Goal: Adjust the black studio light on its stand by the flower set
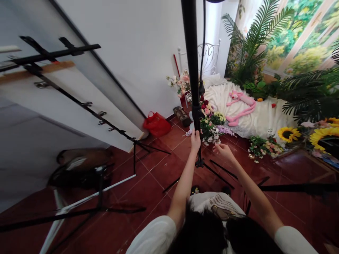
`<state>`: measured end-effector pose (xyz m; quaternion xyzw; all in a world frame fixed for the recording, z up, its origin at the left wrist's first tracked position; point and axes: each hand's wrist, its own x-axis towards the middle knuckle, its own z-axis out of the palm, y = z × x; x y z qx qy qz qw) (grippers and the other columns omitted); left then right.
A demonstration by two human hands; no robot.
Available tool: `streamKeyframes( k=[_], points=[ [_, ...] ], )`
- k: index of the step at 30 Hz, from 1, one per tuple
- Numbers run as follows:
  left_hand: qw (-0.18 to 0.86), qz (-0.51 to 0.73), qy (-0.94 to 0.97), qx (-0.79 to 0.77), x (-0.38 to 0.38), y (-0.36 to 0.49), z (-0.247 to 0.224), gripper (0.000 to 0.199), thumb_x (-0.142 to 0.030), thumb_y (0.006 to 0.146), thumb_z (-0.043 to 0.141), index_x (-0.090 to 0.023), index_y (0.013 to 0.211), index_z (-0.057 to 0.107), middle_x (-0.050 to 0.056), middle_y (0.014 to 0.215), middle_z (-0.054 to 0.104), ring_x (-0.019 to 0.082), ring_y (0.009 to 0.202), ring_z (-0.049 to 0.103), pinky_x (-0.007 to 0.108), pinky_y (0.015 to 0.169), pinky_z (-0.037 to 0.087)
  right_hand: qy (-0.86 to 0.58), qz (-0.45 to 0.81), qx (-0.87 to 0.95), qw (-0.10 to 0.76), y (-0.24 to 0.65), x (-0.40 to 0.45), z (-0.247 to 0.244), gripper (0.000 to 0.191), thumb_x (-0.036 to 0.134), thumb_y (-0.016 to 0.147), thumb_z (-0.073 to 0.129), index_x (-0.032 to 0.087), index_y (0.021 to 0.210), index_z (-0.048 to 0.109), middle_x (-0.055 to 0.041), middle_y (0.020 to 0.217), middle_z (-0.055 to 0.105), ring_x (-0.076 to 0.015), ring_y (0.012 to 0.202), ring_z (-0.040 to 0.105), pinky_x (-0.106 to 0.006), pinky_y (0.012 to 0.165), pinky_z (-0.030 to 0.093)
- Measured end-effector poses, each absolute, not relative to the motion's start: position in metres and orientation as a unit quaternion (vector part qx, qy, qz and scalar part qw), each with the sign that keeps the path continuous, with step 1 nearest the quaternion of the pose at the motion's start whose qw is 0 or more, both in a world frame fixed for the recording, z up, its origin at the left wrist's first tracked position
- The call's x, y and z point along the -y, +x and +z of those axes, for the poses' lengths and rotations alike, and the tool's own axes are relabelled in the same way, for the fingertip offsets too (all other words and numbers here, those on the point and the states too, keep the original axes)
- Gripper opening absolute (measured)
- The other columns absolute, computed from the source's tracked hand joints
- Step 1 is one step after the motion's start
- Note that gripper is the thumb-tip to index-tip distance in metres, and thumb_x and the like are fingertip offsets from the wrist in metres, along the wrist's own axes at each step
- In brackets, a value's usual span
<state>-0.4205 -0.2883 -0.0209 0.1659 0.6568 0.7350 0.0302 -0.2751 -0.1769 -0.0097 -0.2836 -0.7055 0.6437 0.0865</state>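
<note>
A tall black light stand rises upright in front of me, with a dark knob at mid-height and legs spread on the floor. My left hand is wrapped round its pole, just below that knob. To the right of the pole and apart from it, my right hand has its fingers loosely bent and parted, with nothing visible in them. A black cable runs down beside the upper pole. Beyond my hands, artificial flowers lie at the foot of a cream-draped bed.
A pink plush toy lies on the bed. Sunflowers and palm fronds stand to the right. At left are a clamped white backdrop board, a white tripod leg, and a red bag by the wall. Shoes sit nearby.
</note>
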Motion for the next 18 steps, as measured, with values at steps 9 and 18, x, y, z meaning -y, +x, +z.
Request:
streamKeyframes(
  k=[9,18],
  points=[
    [0.003,0.737,0.183,-0.651,0.288,-0.418,-0.018,0.051,-0.069,0.088,0.039,-0.021,0.080,0.053,0.003,0.078,0.058,0.015,0.074,0.055,0.027,0.077,0.045,-0.312,0.488,0.814,-0.039,-0.388,0.165,0.027,0.061,0.067,0.086,0.053,0.015,0.055,0.066,-0.0051,0.041,0.057,-0.0106,0.033,0.042,-0.025,0.041,0.035],
    [0.002,0.742,0.173,-0.647,0.285,-0.419,-0.022,0.051,-0.069,0.088,0.041,-0.021,0.080,0.054,0.003,0.078,0.058,0.017,0.078,0.057,0.030,0.082,0.046,-0.304,0.481,0.816,-0.101,-0.422,0.155,0.035,0.044,0.048,0.082,0.069,0.017,0.051,0.060,-0.0057,0.038,0.054,-0.0121,0.032,0.038,-0.027,0.042,0.033]
  ],
)
